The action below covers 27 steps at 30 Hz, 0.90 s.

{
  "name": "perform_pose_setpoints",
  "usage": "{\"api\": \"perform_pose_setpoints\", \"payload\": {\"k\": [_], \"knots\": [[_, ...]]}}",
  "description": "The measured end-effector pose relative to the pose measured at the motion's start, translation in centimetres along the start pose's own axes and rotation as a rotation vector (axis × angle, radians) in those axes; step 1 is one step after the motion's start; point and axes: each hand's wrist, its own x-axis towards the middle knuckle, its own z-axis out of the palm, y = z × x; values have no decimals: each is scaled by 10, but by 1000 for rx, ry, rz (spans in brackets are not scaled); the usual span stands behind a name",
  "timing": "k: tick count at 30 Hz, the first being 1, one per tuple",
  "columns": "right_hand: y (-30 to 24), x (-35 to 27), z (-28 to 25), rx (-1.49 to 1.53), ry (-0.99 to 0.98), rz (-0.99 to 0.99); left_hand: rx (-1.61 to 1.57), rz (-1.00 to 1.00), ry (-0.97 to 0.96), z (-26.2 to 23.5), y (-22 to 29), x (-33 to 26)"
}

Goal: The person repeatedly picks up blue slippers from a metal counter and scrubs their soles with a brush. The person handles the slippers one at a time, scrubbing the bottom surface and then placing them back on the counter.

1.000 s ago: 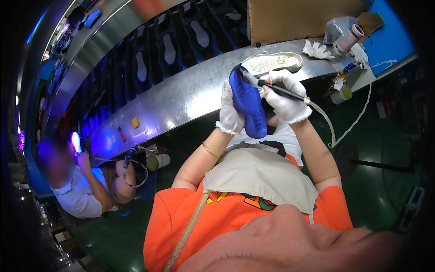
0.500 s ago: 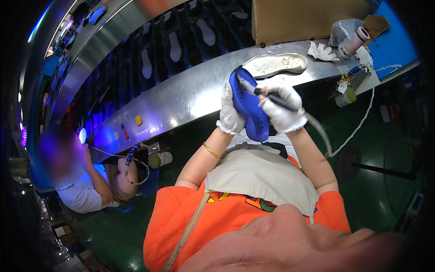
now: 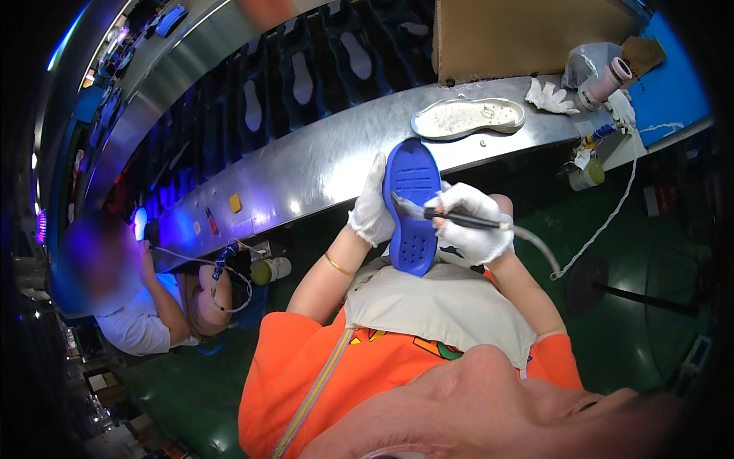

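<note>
Holding a foot-shaped, moulded blue shoe sole [image 3: 414, 177] along its left rim, the white-gloved left hand [image 3: 371, 212] supports it between the polished steel table [image 3: 317, 167] and the person's pale beige apron [image 3: 440, 306]. The recessed face is turned up, its grooved end away from the body and its holed end near it. The white-gloved right hand [image 3: 478, 236] is closed around a slim, black-handled brush [image 3: 470, 220] with a pale tip; a whitish hose [image 3: 539, 245] leaves the rear of the handle. The tip overlies the left inner edge at the sole's narrowed middle; actual contact cannot be confirmed. Good execution would seem to require keeping the supporting fingers outside the rim, angling the recess toward the tip, applying light, even strokes along the edge and leaving the hose slack. A cream-white sole [image 3: 468, 118] lies apart, on the table.
</note>
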Motion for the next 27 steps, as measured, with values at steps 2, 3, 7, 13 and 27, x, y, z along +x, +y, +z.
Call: {"api": "perform_pose_setpoints", "payload": {"k": [2, 3, 7, 13, 27], "knots": [[9, -5, -15, 22, 93, 42, 70, -31, -47, -15, -12, -8], [11, -8, -21, -15, 177, 66, 55, -75, -170, -5, -12, -16], [14, -9, -23, -48, 156, -11, 173, -132, -181, -16, -23, -7], [11, 16, -25, 106, 257, 45, -2, 78, -132, -15, -13, 26], [-7, 49, -2, -263, 80, -317, -165, 422, -253, -6, 22, 66]]}}
